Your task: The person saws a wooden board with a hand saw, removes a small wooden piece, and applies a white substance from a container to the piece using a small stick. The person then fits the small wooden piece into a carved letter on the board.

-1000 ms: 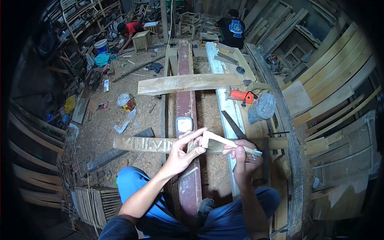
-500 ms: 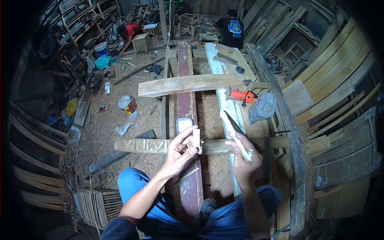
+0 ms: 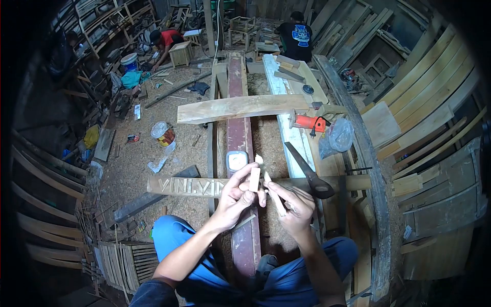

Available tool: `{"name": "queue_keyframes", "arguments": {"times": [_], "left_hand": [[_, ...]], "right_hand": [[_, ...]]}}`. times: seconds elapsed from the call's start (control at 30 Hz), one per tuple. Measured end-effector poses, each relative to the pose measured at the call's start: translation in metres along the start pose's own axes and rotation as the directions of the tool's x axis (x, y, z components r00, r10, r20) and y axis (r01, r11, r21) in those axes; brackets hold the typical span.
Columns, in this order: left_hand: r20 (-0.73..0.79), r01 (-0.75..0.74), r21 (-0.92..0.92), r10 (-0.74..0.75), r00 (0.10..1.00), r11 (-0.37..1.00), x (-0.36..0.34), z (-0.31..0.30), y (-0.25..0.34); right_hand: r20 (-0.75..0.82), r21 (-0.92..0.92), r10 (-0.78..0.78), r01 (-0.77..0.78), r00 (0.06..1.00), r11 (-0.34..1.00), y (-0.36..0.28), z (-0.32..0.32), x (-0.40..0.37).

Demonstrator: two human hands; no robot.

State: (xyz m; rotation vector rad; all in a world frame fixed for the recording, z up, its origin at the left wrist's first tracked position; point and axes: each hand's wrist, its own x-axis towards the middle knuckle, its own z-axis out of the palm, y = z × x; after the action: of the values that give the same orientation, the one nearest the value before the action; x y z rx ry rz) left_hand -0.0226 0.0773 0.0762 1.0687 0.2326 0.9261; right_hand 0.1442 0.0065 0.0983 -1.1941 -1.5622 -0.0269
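My left hand (image 3: 232, 202) pinches a small pale wooden block (image 3: 254, 180) upright between thumb and fingers. In my right hand (image 3: 295, 207) is a thin wooden stick (image 3: 276, 198), slanted, its pale upper end close beside the block. Both hands are above a plank (image 3: 204, 187) that carries raised wooden letters at its left part; my hands hide its middle. Just beyond my left fingers sits a small square container (image 3: 236, 161) with white contents. A handsaw (image 3: 309, 174) with a dark handle lies to the right of my right hand.
Farther off, a curved board (image 3: 240, 107) crosses the maroon beam (image 3: 236, 133). An orange power tool (image 3: 309, 122) and a plastic bag (image 3: 340, 137) lie at right. A paint can (image 3: 162, 133) stands on the shavings-covered floor. Two other people work at the back.
My right hand has moved left with the stick, bringing it beside the block and uncovering the handsaw. My left hand keeps its hold on the block, shifted slightly.
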Motion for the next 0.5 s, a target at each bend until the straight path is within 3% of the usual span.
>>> {"name": "queue_keyframes", "arguments": {"times": [0.17,0.5], "left_hand": [[0.056,-0.089,0.013,0.088,0.995,0.996,0.0009,-0.0012,-0.0021],[0.082,-0.061,0.065,0.055,0.995,0.996,0.0022,-0.0005,0.0025]], "right_hand": [[-0.029,0.038,0.026,-0.025,0.999,0.999,-0.0045,0.0060,0.0013],[-0.024,0.100,0.111,-0.108,0.994,0.989,-0.0048,0.0068,-0.0026]]}}
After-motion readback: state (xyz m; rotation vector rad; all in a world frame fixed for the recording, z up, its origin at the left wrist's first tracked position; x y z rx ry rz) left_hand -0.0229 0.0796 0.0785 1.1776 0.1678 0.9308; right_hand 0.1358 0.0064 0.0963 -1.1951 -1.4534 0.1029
